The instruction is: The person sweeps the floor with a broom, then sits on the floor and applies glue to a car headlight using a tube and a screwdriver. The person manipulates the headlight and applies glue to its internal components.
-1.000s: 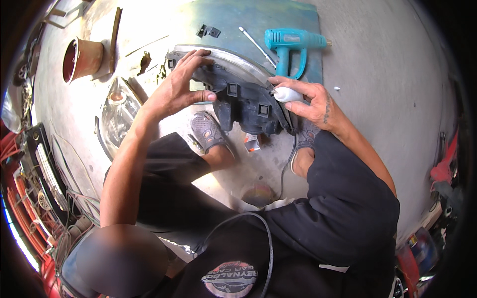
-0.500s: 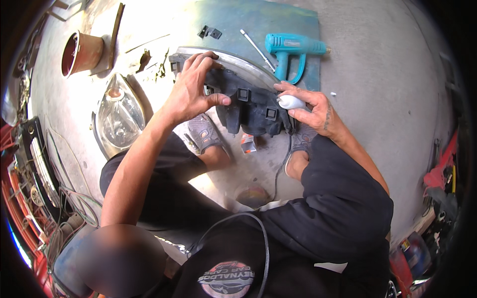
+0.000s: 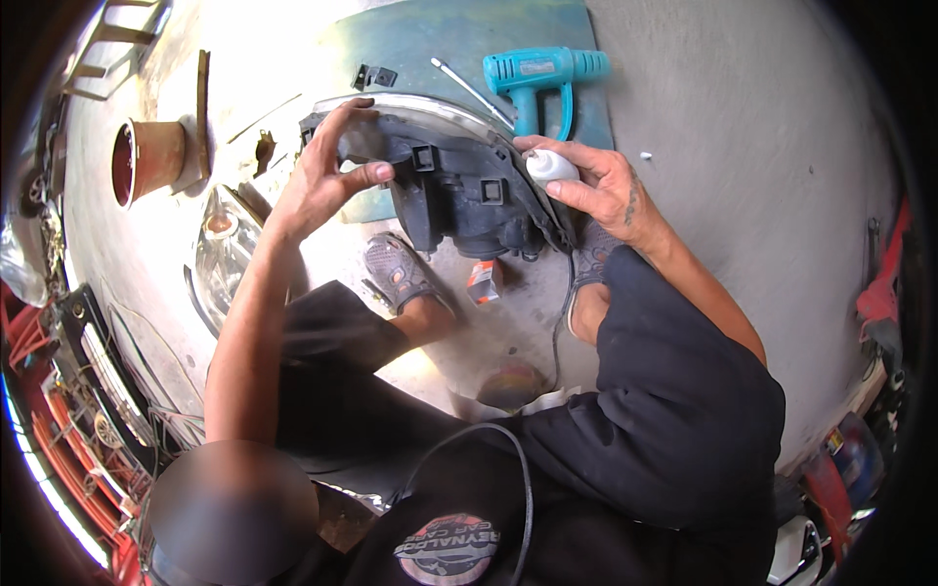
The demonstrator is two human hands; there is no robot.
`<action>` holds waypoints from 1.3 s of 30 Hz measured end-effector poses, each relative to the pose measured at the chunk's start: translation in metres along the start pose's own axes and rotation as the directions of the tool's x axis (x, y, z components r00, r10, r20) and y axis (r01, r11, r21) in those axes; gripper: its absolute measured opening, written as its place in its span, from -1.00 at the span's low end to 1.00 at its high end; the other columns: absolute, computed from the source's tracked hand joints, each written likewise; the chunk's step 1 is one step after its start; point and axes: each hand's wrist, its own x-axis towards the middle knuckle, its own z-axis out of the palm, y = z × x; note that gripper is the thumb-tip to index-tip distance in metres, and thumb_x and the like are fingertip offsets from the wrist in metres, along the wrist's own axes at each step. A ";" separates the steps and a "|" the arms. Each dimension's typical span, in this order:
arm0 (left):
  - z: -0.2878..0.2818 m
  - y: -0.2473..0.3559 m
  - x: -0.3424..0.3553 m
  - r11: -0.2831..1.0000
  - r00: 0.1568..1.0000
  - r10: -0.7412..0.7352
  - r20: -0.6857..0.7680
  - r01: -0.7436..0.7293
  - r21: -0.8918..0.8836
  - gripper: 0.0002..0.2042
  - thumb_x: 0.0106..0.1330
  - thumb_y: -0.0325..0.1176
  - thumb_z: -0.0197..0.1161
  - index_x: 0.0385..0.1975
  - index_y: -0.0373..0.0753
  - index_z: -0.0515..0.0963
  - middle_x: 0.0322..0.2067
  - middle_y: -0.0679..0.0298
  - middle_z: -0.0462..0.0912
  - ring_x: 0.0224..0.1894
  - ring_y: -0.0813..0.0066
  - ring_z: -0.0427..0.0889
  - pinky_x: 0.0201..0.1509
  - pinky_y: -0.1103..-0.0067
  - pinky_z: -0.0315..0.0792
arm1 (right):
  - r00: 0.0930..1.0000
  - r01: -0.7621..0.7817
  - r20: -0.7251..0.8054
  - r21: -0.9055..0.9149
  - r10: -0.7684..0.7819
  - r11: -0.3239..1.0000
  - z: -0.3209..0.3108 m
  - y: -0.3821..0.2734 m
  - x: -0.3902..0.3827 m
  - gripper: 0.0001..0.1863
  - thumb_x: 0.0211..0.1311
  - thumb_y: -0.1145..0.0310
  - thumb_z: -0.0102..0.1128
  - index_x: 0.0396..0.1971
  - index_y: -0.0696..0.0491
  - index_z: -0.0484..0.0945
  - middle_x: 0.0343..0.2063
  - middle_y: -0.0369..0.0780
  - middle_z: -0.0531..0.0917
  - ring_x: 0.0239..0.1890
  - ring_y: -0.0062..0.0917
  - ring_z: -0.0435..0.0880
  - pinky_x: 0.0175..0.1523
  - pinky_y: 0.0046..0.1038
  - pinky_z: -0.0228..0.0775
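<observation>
A car headlight (image 3: 459, 186) stands between my feet, its black back housing toward me and its clear lens edge along the far side. My left hand (image 3: 327, 174) grips its left end, fingers over the far edge and thumb apart on the near side. My right hand (image 3: 611, 190) is closed around a small white squeeze bottle (image 3: 549, 168), pinched between thumb and fingers. The bottle's narrow tip points left, over the right end of the headlight. Whether the tip touches the housing I cannot tell.
A teal heat gun (image 3: 537, 73) and a screwdriver-like rod (image 3: 474, 93) lie on a greenish board (image 3: 420, 39) beyond the headlight, near small black clips (image 3: 376, 76). A clear headlight lens (image 3: 223, 249), a reddish bucket (image 3: 151, 161) and a small orange-white box (image 3: 485, 282) are on the floor.
The view has shifted, so the headlight and board sit further left in it. My right hand has tilted the white bottle slightly; both hands keep their holds.
</observation>
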 end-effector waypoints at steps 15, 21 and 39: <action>0.033 -0.002 -0.029 0.988 0.956 0.047 -0.289 -0.003 0.153 -0.48 0.44 -0.18 0.46 0.35 -0.21 0.58 0.47 0.01 0.44 0.44 0.03 0.52 0.41 0.13 0.52 | 0.976 0.215 0.027 -0.235 -0.215 0.948 0.008 0.002 0.015 -0.53 0.29 0.48 0.28 0.21 0.17 0.66 0.31 -0.17 0.69 0.15 -0.44 0.76 0.29 -0.38 0.54; 0.063 0.013 -0.037 0.941 0.925 -0.238 -0.297 0.144 -0.305 -0.53 0.45 -0.35 0.44 0.27 -0.33 0.48 0.10 0.01 0.67 0.01 0.41 0.73 -0.08 0.52 0.66 | 0.966 0.260 0.062 -0.258 -0.252 0.931 0.012 0.001 0.019 -0.51 0.30 0.38 0.28 0.22 0.22 0.63 0.28 -0.07 0.69 0.21 -0.24 0.75 0.34 -0.31 0.52; 0.076 0.000 -0.030 0.915 0.883 -0.227 -0.411 0.049 -0.399 -0.63 0.40 -0.49 0.38 0.15 -0.35 0.47 -0.14 0.19 0.57 -0.26 0.51 0.68 -0.27 0.59 0.57 | 0.939 0.343 0.129 -0.339 -0.318 0.876 0.022 0.002 0.026 -0.55 0.27 0.40 0.30 0.17 0.14 0.67 0.33 0.04 0.62 0.41 0.03 0.55 0.46 -0.16 0.45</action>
